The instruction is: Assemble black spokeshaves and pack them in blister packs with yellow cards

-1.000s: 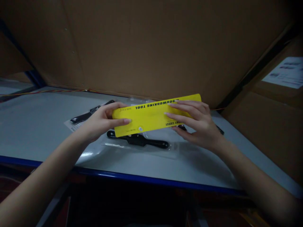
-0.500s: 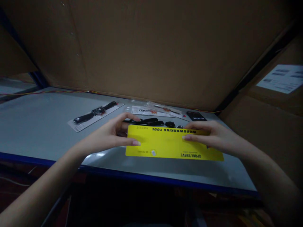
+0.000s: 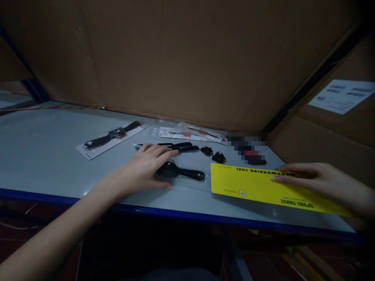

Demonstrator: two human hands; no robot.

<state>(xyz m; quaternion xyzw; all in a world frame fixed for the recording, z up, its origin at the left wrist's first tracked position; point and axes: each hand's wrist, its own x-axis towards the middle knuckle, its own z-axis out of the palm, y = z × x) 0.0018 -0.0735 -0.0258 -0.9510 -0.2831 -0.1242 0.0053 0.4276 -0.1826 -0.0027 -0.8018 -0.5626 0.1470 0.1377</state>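
Observation:
My right hand (image 3: 325, 185) pinches a yellow backing card (image 3: 249, 183), printed "spoke shave" and "woodworking tool" upside down to me. The card is tilted above the front right of the table. My left hand (image 3: 148, 166) is closed over the left part of a black spokeshave (image 3: 190, 173) that lies on the table in a clear plastic shell (image 3: 195, 184). Thumb and fingers lie on either side of it, and the palm hides its left end. Just behind are black handles (image 3: 186, 147) and two small dark knob-like parts (image 3: 218, 157).
A packaged spokeshave on a white card (image 3: 113, 136) lies at the left of the grey table (image 3: 43, 156). More clear packs with white cards (image 3: 187, 134) lie at the back. Cardboard (image 3: 175, 58) stands behind, and a labelled box (image 3: 336, 128) bounds the right.
The yellow card has moved right in my right hand. My left hand has let go of the card and come down on the spokeshave, which now shows beside it.

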